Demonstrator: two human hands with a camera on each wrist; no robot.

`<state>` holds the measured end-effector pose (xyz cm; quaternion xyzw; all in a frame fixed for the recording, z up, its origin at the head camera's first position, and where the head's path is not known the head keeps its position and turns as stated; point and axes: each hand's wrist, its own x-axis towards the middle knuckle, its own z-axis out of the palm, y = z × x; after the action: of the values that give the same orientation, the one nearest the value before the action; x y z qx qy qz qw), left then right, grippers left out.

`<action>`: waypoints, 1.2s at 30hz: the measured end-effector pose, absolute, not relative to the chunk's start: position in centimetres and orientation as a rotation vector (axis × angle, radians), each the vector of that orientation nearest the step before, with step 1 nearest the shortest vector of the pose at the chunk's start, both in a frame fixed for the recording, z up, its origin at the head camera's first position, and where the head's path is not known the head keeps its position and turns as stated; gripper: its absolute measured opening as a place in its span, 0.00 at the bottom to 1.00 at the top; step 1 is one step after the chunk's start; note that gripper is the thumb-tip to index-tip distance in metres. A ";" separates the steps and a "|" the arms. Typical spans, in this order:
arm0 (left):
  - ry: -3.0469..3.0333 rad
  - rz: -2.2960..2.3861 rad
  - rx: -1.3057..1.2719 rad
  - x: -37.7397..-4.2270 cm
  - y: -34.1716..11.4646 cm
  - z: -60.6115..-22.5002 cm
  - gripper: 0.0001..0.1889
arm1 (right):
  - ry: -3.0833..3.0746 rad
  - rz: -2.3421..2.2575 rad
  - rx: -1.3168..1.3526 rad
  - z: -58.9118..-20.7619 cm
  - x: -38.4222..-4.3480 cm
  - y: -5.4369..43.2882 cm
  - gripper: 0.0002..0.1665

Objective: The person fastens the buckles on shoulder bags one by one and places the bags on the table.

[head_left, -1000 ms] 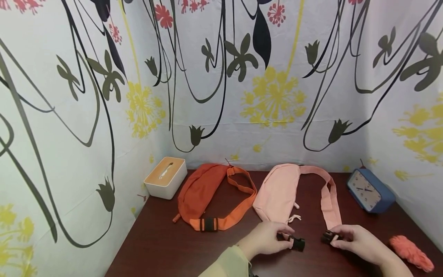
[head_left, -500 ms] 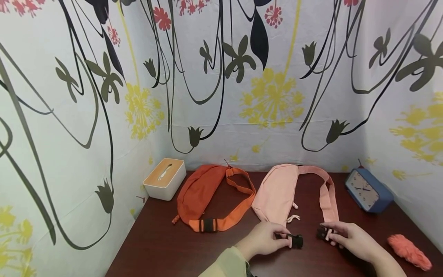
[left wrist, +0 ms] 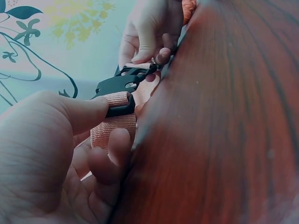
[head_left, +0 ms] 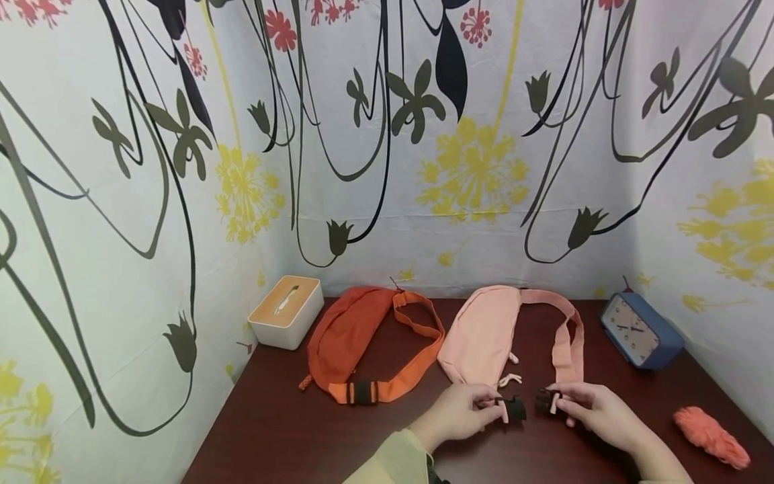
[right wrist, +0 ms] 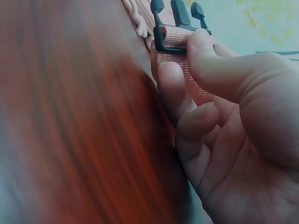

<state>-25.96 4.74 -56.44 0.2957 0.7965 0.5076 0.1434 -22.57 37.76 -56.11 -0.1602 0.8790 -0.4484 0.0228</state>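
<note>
A pink waist bag lies on the dark wooden table, its strap looping round to the right. My left hand pinches the black socket half of its buckle, where pink webbing threads through the bar. Facing it, my right hand pinches the pronged buckle half between thumb and fingers. In the right wrist view, two side prongs and a middle tongue point away from my hand. A small gap separates the two halves in the head view.
An orange waist bag with a fastened black buckle lies to the left. Behind it stands a tissue box. A blue alarm clock is at the back right, with a coral yarn bundle nearer me. Patterned cloth walls enclose the table.
Both hands keep their pinch on the buckle halves. My right hand has moved left and slightly up, bringing the pronged half closer to the socket half and narrowing the gap.
</note>
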 end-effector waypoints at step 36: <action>2.284 1.611 0.724 -26.2 5.3 -56.5 0.12 | 2.773 -1.456 -0.121 -56.2 -23.1 34.0 0.17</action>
<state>-26.22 5.30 -56.55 0.2487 0.7846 0.5536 0.1268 -23.12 33.97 -56.24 -0.0387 0.8847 -0.4646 0.0034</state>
